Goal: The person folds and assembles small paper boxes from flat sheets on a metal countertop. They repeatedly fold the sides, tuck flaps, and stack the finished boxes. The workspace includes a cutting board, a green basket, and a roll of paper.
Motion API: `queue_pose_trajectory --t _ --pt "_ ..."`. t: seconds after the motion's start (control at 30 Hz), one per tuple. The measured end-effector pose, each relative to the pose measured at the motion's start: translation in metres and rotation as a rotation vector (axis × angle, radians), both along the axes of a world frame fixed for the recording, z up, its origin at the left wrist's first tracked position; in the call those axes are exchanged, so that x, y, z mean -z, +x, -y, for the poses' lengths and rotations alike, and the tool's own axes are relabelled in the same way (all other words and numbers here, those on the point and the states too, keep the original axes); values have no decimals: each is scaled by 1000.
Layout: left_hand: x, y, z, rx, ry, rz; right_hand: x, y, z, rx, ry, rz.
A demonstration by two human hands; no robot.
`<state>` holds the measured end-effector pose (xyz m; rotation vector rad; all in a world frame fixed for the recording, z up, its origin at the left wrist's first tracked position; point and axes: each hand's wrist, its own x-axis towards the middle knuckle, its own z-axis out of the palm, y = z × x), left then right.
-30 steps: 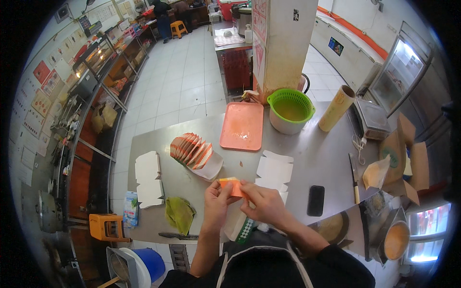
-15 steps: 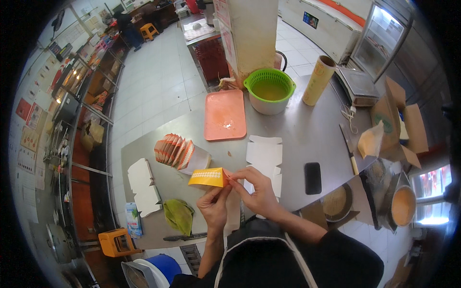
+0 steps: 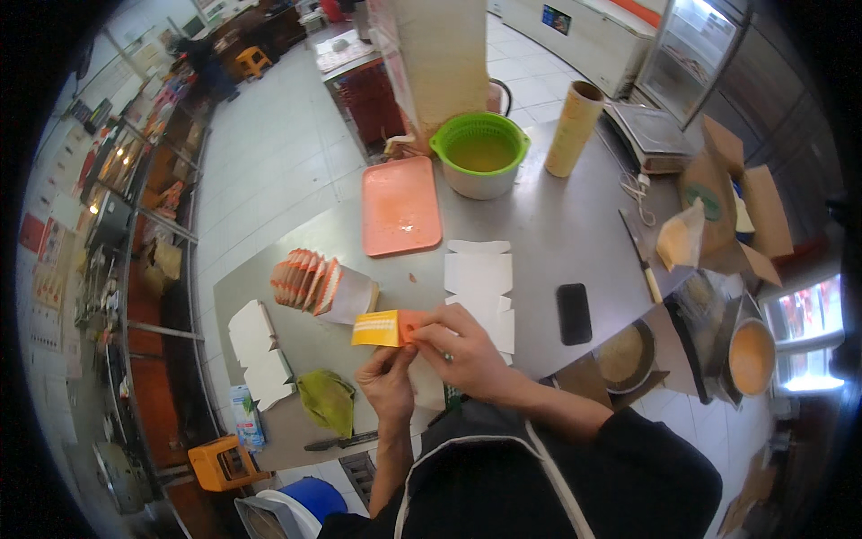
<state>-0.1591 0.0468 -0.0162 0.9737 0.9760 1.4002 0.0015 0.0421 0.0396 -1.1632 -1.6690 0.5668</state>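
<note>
I stand at a grey steel table (image 3: 557, 225) on a floor of pale square tiles (image 3: 269, 144) that runs far off to the left. Far ahead a broad pale pillar (image 3: 440, 54) rises from the floor, with glass-fronted cabinets (image 3: 691, 63) to its right, and along the left wall run shelves (image 3: 117, 180) crowded with goods under small warm lights. Near my right, bright daylight comes through a window (image 3: 808, 323).

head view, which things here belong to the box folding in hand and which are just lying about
In use: orange and yellow cardboard box, left hand, right hand, flat white box blanks, stack of folded boxes.
Lying about: black phone, green colander, pink tray.
</note>
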Motion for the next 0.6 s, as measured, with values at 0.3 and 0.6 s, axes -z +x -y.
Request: queue_pose_trajectory --t 0.3,0.6 --pt "22 14 -1 -162 -68 50 95 35 28 -89 -60 104" --pt "29 22 0 -156 48 -73 238 155 102 945 -595 644"
